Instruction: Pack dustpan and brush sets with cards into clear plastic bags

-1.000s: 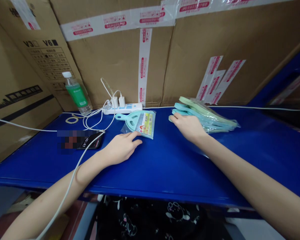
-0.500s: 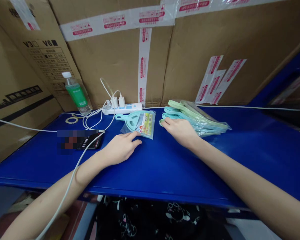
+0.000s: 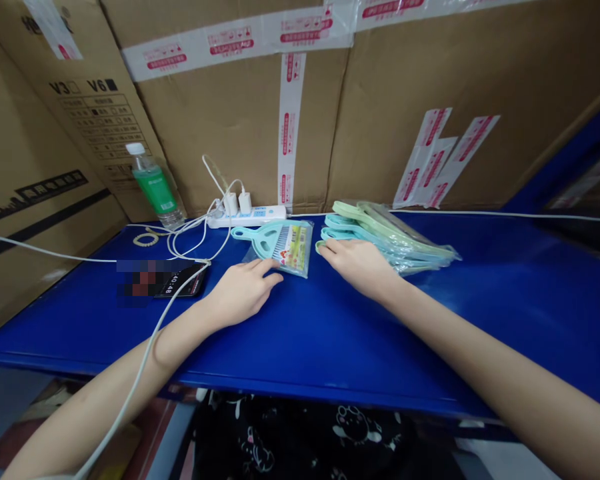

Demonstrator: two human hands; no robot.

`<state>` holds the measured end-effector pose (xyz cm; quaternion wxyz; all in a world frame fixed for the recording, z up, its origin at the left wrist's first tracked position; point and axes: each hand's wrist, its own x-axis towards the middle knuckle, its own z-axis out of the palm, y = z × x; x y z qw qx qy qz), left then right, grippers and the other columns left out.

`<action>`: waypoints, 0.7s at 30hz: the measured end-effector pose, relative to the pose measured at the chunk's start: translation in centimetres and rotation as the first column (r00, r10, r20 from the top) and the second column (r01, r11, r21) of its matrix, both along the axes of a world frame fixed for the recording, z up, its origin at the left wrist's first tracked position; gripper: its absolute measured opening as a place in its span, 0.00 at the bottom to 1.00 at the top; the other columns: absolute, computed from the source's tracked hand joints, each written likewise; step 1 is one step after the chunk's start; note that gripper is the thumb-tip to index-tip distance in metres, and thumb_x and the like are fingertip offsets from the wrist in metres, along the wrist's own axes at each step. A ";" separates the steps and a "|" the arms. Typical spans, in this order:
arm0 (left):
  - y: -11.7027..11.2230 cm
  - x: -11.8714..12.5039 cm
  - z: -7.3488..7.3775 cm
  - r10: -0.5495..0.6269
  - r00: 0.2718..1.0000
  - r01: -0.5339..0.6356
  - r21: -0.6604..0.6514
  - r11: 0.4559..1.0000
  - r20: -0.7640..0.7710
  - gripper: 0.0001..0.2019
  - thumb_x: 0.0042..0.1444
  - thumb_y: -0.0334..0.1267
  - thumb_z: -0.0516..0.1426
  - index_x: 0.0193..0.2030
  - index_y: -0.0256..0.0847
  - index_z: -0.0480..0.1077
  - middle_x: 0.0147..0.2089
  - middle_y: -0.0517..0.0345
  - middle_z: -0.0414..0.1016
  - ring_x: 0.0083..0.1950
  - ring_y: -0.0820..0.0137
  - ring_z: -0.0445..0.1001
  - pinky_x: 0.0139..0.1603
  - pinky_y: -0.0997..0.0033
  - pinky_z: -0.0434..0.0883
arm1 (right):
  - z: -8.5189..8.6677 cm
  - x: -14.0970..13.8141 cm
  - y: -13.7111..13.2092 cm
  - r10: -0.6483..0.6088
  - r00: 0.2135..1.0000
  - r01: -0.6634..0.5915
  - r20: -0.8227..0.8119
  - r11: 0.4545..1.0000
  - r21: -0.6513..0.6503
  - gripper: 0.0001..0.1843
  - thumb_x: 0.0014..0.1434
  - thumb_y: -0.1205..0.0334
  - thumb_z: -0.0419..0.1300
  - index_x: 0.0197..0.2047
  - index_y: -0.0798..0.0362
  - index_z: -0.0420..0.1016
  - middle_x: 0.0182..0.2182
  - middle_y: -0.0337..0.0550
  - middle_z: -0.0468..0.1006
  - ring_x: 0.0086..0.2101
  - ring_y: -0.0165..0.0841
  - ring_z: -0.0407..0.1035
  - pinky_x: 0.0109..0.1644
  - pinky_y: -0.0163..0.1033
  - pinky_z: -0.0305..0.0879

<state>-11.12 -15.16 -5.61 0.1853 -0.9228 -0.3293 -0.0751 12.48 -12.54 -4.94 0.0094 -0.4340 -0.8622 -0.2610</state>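
Note:
My left hand (image 3: 243,290) lies flat on the blue table (image 3: 330,333), fingers together, fingertips touching the near edge of a bagged teal dustpan-and-brush set (image 3: 280,243). My right hand (image 3: 360,265) rests palm down on the near end of a stack of several bagged teal and green dustpan sets (image 3: 390,233), fingers over the handle ends; whether it grips them is unclear. The stack lies just right of the single set.
A white power strip (image 3: 245,215) with chargers and loose white cables sits by the cardboard boxes (image 3: 230,120) at the back. A green-labelled water bottle (image 3: 155,187), a bead bracelet (image 3: 145,239) and a phone (image 3: 183,281) lie left. One cable drapes over my left forearm.
My right hand has slid the stack of bagged sets leftward, close to the single set. The left hand has stayed in place.

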 end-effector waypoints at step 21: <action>0.0 0.4 0.0 0.038 0.997 -0.040 -0.035 0.999 -0.068 0.13 0.63 0.30 0.49 0.50 0.36 0.71 0.46 0.51 0.76 0.42 0.63 0.78 0.40 0.63 0.77 | 0.0 -1.1 -0.2 0.015 1.000 -0.016 -0.017 0.999 -0.046 0.15 0.58 0.80 0.51 0.40 0.61 0.76 0.32 0.52 0.81 0.28 0.34 0.74 0.29 0.37 0.55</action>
